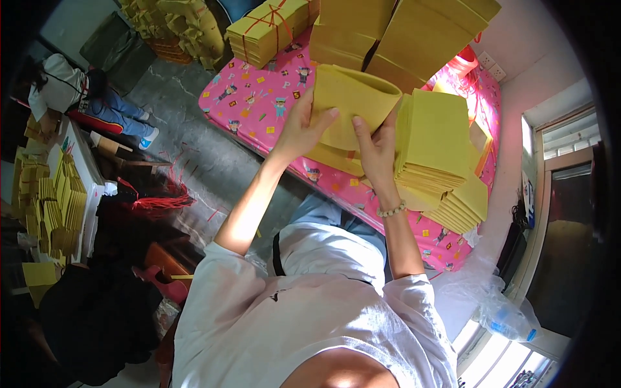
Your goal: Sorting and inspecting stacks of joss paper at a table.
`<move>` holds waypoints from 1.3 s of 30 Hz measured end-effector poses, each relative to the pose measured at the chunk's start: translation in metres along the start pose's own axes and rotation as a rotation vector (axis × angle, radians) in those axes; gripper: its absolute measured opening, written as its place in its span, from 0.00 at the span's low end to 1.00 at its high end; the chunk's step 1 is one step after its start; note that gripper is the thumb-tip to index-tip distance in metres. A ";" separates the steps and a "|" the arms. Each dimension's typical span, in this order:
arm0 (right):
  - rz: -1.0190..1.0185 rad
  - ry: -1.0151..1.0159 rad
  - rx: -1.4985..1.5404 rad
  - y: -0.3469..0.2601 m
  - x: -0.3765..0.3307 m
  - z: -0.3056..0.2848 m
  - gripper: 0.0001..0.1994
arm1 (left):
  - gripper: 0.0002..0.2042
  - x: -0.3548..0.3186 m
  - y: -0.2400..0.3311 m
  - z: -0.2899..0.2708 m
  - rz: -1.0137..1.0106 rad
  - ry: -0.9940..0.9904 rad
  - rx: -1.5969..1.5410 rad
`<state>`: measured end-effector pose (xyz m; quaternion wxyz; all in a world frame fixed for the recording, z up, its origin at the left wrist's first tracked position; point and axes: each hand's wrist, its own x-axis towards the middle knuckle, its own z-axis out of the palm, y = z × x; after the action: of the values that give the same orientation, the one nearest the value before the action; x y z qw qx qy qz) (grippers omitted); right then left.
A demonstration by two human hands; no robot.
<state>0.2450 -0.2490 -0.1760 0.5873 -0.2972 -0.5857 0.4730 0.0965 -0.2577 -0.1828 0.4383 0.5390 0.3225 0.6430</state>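
Note:
Both my hands hold up one piece of folded yellow paper [349, 103], flat like a large envelope, with its top curling over in a loop on the right. My left hand [303, 127] grips its left side, thumb on the front face and fingers behind. On the right side, my right hand [378, 150] pinches it the same way, with a beaded bracelet at the wrist. More yellow paper [333, 157] lies on the pink table cover just beneath. Right beside my right hand stands a thick stack of yellow folded pieces [435, 139].
Tall yellow stacks [424, 48] and a bundle tied with red string [272, 29] stand at the back of the pink-covered table [242, 103]. At left, a person [71, 90] works by a white table [87, 194] holding yellow stacks. Red strings [158, 194] hang nearby.

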 end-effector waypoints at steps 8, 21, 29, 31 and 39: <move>0.017 -0.039 -0.087 0.003 -0.010 -0.006 0.23 | 0.21 -0.017 -0.025 -0.007 -0.023 -0.032 0.024; -0.216 -0.337 -0.722 -0.095 0.003 -0.017 0.06 | 0.11 -0.037 -0.005 -0.006 0.085 -0.100 0.247; -0.081 -0.422 -0.655 -0.097 -0.008 -0.020 0.07 | 0.20 -0.042 -0.011 -0.010 0.201 -0.108 0.351; 0.005 -0.416 -0.576 -0.096 -0.012 -0.021 0.08 | 0.21 -0.042 -0.011 -0.009 0.224 -0.118 0.360; -0.015 -0.372 -0.609 -0.092 -0.017 -0.022 0.06 | 0.22 -0.045 -0.010 -0.009 0.195 -0.132 0.377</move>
<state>0.2873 -0.2951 -0.1026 0.3587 -0.3632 -0.7988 0.3184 0.0914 -0.2945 -0.2124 0.2858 0.6807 0.3539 0.5741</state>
